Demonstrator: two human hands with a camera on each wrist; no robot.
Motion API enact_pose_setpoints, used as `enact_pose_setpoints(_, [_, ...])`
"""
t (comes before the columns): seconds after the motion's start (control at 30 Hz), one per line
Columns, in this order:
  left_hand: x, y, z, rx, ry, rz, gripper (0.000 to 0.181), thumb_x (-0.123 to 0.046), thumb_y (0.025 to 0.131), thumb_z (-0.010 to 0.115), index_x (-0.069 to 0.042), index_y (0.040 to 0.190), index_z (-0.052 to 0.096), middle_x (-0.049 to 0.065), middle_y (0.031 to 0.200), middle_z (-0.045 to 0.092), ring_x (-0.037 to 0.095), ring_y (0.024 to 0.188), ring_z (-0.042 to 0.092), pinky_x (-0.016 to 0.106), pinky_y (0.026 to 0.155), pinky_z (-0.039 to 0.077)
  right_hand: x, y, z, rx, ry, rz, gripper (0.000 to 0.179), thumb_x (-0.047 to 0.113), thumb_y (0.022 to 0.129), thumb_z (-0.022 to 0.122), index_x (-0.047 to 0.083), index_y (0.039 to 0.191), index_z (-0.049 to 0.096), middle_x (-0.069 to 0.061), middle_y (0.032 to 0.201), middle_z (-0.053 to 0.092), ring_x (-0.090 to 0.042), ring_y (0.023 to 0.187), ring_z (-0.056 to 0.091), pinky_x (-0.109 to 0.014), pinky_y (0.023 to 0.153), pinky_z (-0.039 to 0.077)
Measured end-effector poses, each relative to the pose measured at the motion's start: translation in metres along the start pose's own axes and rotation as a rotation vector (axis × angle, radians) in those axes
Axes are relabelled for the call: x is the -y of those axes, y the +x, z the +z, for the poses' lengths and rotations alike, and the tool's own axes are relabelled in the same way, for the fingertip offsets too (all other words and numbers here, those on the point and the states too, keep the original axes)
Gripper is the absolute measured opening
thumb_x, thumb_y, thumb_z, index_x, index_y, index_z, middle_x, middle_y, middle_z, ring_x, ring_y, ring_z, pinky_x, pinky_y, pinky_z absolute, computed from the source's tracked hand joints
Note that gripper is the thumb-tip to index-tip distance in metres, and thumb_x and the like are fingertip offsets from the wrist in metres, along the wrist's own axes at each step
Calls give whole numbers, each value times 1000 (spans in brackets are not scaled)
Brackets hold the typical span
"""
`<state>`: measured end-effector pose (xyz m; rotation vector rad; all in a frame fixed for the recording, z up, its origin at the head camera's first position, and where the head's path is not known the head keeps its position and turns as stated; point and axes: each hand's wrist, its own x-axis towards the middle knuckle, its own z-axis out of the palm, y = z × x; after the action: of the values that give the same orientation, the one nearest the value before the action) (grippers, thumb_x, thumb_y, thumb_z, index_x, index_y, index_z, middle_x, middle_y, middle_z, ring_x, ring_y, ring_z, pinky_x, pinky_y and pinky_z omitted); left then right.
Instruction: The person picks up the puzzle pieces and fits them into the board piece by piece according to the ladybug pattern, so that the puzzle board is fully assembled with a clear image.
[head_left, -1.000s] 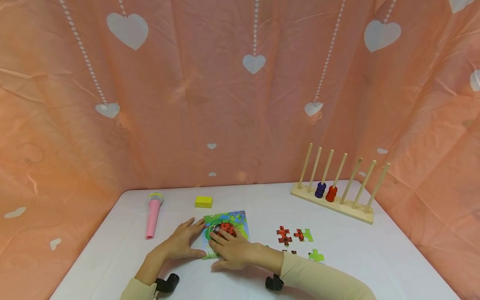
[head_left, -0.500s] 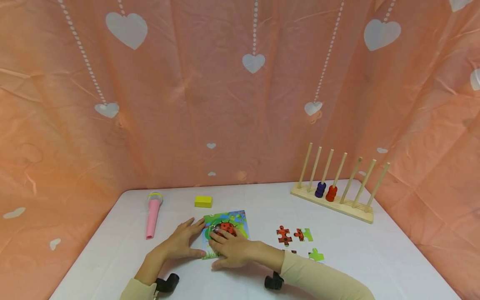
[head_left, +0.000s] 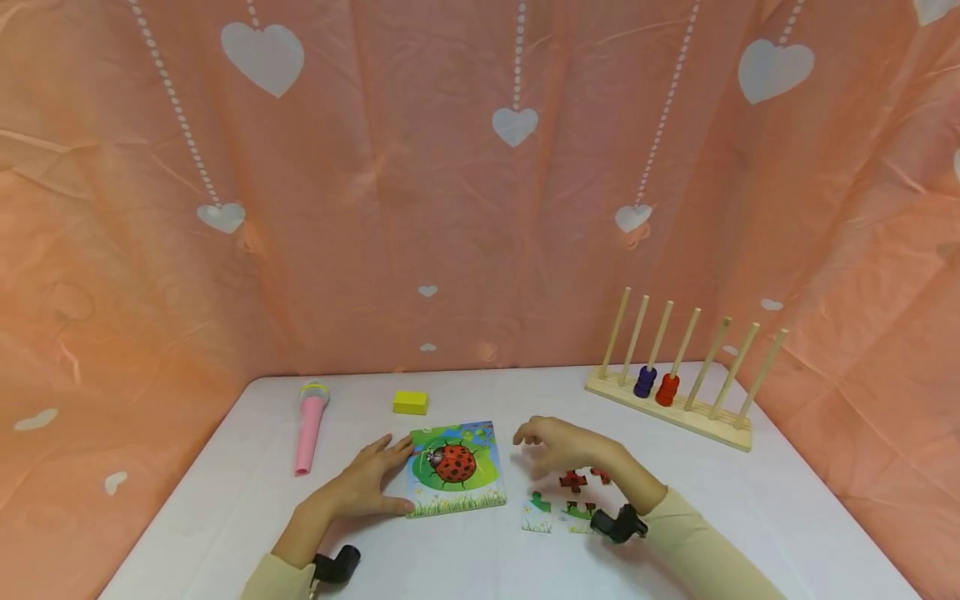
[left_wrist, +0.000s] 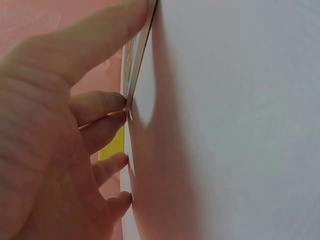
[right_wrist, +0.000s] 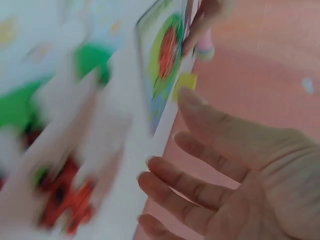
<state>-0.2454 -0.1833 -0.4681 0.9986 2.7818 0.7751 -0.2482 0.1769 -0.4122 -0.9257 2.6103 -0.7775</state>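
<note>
A square picture board [head_left: 455, 468] with a red ladybug on green lies flat on the table in the head view. My left hand [head_left: 365, 482] rests at its left side, thumb and fingertips touching the edge; the left wrist view shows the thumb [left_wrist: 105, 37] on the thin board edge. To the right of the board my right hand [head_left: 564, 446] hovers over the table, fingers loosely bent and holding nothing. Below it lie loose jigsaw pieces: a red spotted piece [head_left: 573, 481], a white-and-green corner piece [head_left: 537, 515] and others partly hidden by the hand and wrist.
A pink toy microphone [head_left: 308, 433] lies at the left, and a yellow block [head_left: 410, 403] sits behind the board. At the back right stands a wooden peg rack [head_left: 675, 410] with purple beads [head_left: 645, 382] and red beads [head_left: 667, 389]. Peach curtains [head_left: 450, 208] enclose the table.
My right hand has lifted off the ladybug board and moved right, over the jigsaw pieces. The whole ladybug picture is now uncovered. My left hand keeps its place at the board's edge.
</note>
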Motion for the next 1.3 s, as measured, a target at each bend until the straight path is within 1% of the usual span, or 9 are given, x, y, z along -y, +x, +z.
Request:
enact_pose_setpoints(0.17, [-1, 1, -1, 7, -7, -4, 93, -45, 76, 84, 9, 142, 47, 24, 155, 37, 59, 140, 21, 75, 106, 21, -26, -23, -3, -39, -5, 82, 51, 7, 78, 84, -3, 123, 62, -11, 108, 59, -29, 102, 56, -45, 88, 50])
enact_pose_setpoints(0.37, [0, 3, -1, 11, -8, 5, 94, -44, 76, 84, 10, 142, 46, 25, 155, 36, 59, 140, 20, 75, 107, 20, -39, -36, 4, -85, 21, 108, 48, 5, 78, 84, 0, 121, 63, -8, 109, 57, -32, 110, 53, -52, 95, 49])
enact_pose_setpoints(0.47, [1, 3, 0, 6, -5, 15, 94, -44, 76, 84, 10, 142, 46, 25, 155, 35, 59, 140, 21, 75, 107, 20, -41, -37, 6, -112, 7, 96, 45, 2, 78, 82, 0, 119, 63, -8, 107, 58, -32, 107, 54, -53, 93, 48])
enact_pose_setpoints(0.57, [2, 3, 0, -1, -1, 26, 93, -44, 77, 83, 11, 142, 46, 25, 155, 34, 58, 140, 22, 75, 107, 20, -41, -37, 7, -123, -30, 83, 44, 0, 77, 82, 1, 117, 64, -6, 103, 58, -27, 99, 53, -49, 88, 46])
enact_pose_setpoints(0.7, [-3, 1, 0, -4, 2, 40, 85, -41, 81, 80, 9, 141, 48, 28, 153, 37, 58, 139, 25, 75, 106, 21, -38, -36, 8, -119, -62, 88, 42, 1, 78, 82, 2, 116, 65, -5, 99, 57, -23, 94, 50, -45, 83, 41])
enact_pose_setpoints(0.83, [-8, -4, 3, -3, 27, 51, 80, -43, 83, 77, 7, 140, 51, 29, 150, 41, 57, 139, 27, 76, 105, 23, -34, -36, 6, -104, -62, 108, 44, 5, 78, 83, 3, 117, 64, -5, 99, 56, -23, 93, 48, -44, 81, 40])
enact_pose_setpoints(1.0, [-6, -8, 8, -21, 76, 66, 82, -47, 82, 77, 6, 139, 53, 27, 150, 43, 55, 138, 30, 75, 104, 25, -32, -35, 5, -88, -66, 140, 48, 8, 75, 86, 5, 118, 64, -4, 99, 55, -22, 94, 47, -45, 82, 39])
enact_pose_setpoints(1.13, [-5, -10, 9, -32, 77, 73, 81, -47, 83, 76, 4, 141, 52, 25, 150, 43, 55, 138, 30, 75, 104, 25, -33, -35, 4, -69, -78, 137, 50, 7, 75, 86, 6, 119, 64, -4, 100, 55, -23, 95, 47, -45, 83, 39])
enact_pose_setpoints(1.3, [-6, -11, 8, -15, 72, 80, 76, -48, 86, 74, 0, 141, 54, 23, 153, 41, 56, 139, 29, 76, 103, 24, -34, -35, 4, -45, -101, 128, 52, 7, 73, 88, 7, 120, 64, -3, 101, 54, -22, 95, 46, -43, 81, 39])
